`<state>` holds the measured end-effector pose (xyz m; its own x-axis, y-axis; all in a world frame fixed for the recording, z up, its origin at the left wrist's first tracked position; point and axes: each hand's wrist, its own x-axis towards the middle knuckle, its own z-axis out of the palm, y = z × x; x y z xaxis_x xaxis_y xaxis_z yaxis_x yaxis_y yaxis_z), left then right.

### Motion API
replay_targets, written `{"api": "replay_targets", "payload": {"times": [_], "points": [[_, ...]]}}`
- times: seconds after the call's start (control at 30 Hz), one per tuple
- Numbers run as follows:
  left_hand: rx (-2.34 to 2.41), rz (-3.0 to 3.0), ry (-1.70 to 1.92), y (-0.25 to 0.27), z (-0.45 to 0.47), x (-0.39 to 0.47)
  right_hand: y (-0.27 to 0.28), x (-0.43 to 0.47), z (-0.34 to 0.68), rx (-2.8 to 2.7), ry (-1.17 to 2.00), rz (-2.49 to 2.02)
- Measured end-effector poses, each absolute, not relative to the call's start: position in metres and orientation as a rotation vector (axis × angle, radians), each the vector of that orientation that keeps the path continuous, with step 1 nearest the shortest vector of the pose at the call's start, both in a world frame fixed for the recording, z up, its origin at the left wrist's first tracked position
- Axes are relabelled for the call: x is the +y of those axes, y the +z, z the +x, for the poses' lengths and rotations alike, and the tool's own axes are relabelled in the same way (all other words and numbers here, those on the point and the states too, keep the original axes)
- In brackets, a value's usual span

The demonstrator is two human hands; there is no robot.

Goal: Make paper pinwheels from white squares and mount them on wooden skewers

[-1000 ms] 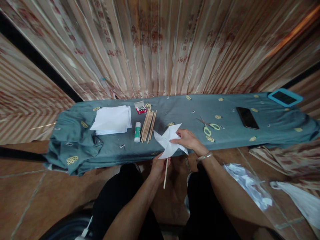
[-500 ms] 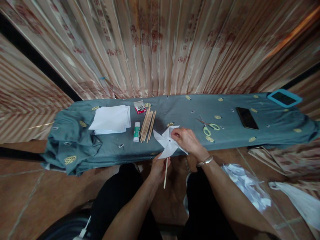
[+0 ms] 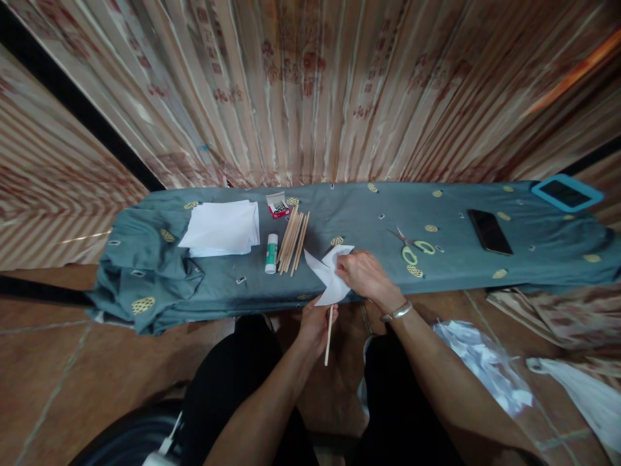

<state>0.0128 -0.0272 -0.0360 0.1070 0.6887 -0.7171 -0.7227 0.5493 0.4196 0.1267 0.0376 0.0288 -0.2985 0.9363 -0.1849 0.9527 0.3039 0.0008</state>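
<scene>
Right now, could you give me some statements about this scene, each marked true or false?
1. The left hand holds the stick below the pinwheel. True.
2. The scissors lie open on the cloth. True.
3. The right hand holds the scissors. False: its fingers are at the pinwheel.
4. The tube is right of the loose sticks. False: the tube is left of them.
5. The phone is right of the scissors. True.
</scene>
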Motion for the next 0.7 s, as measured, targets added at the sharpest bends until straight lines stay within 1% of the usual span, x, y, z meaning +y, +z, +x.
{"api": "replay_targets", "payload": {"times": [0.17,0.7], "points": [[1.021,-0.040,1.044,-0.0358,0.0127,-0.0275,0.0275,0.0371,0.1244,2.424,-0.153,1.736],[1.058,-0.070,1.056,-0.0387,0.0147,-0.0273,0.0288,0.0400,0.1235,2.416,-0.270,1.780]]}}
